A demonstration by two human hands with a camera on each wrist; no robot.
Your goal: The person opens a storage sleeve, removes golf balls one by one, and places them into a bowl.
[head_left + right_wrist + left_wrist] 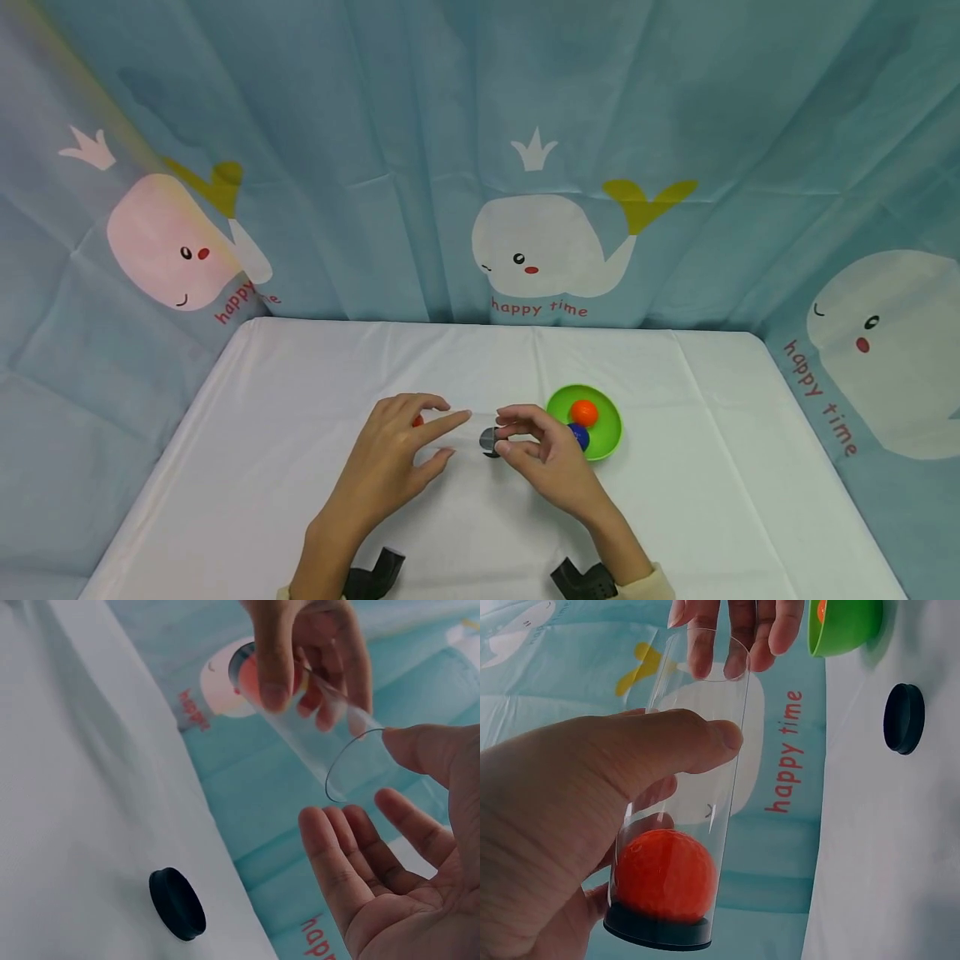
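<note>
Above the desk: a clear tube [682,802] is held level between two hands, over the white desk [262,467].
Hidden: from the head view the tube is almost invisible, and only a sliver of the orange ball [665,874] inside shows past the left fingers.
Left hand [393,454]: its grip is curled round the tube's closed end, thumb along the wall.
Right hand [543,454]: its grip is relaxed, palm up, fingertips at the open rim; whether they touch the rim I cannot tell.
Axis: the tube's length runs left to right, black base cap toward the left hand, open mouth toward the right.
Around: a loose black cap [177,904] lies on the desk under the right hand; a green bowl [607,417] just beyond the right hand holds an orange ball and a blue ball [578,435], the blue one partly covered.
Behind: a whale-print curtain [547,167].
</note>
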